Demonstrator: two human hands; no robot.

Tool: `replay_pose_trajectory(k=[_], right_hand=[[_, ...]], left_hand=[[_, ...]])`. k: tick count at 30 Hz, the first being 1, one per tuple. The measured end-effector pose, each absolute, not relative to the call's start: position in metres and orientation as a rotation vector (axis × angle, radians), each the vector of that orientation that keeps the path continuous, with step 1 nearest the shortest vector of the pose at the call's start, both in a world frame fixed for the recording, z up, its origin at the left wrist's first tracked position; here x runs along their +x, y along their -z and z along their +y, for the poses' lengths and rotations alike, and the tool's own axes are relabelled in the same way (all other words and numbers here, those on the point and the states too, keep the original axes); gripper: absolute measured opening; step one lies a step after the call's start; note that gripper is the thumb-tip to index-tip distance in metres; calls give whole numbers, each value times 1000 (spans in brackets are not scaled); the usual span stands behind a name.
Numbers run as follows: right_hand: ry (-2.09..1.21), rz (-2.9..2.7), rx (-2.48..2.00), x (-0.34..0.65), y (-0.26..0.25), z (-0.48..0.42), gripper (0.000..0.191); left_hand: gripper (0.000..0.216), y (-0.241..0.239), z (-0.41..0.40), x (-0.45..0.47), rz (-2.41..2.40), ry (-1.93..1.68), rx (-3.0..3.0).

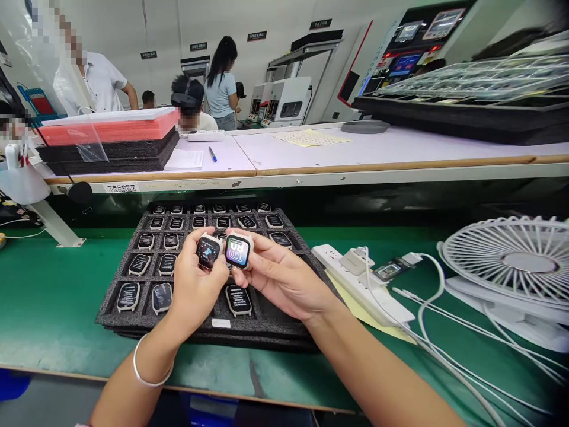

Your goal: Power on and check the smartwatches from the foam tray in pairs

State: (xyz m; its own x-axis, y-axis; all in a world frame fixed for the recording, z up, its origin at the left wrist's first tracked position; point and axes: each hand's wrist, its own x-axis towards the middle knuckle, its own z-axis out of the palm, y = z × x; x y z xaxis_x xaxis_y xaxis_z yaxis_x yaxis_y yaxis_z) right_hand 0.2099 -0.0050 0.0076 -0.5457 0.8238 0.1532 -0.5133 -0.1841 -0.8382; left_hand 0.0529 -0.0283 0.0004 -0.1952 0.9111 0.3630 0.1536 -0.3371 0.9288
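My left hand (198, 290) is closed on a strapless smartwatch (208, 251) with a dark dial lit on its screen. Right beside it, my right hand (284, 276) grips a second smartwatch (238, 251), whose bright screen shows large digits on a purple and green ground. Both watches are held side by side, faces up, over a black foam tray (115, 279). Rows of similar watch bodies lie in the tray's pockets, most with lines of text on their screens. One watch (238, 299) sits in the front row just below my hands, which hide part of the tray's middle.
A white power strip (342, 267) with plugs and cables lies to the right, near a white fan (520, 261). Above the green bench runs a shelf (267, 151) bearing foam stacks (111, 133), a blue pen (212, 154) and clear trays (466, 80). Several people are in the background.
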Motion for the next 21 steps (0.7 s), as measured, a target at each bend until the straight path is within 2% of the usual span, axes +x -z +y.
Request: replay_pose_trajectory(k=[7,21], right_hand=[[-1862,-1132,-437,211,-9,-5,45],[-1875,-1118,-439,212,-10,-6,40]], left_hand=[[39,-2,-28,53,1191,-1608,1402],[40,0,-29,52,1227,-1623,1417]])
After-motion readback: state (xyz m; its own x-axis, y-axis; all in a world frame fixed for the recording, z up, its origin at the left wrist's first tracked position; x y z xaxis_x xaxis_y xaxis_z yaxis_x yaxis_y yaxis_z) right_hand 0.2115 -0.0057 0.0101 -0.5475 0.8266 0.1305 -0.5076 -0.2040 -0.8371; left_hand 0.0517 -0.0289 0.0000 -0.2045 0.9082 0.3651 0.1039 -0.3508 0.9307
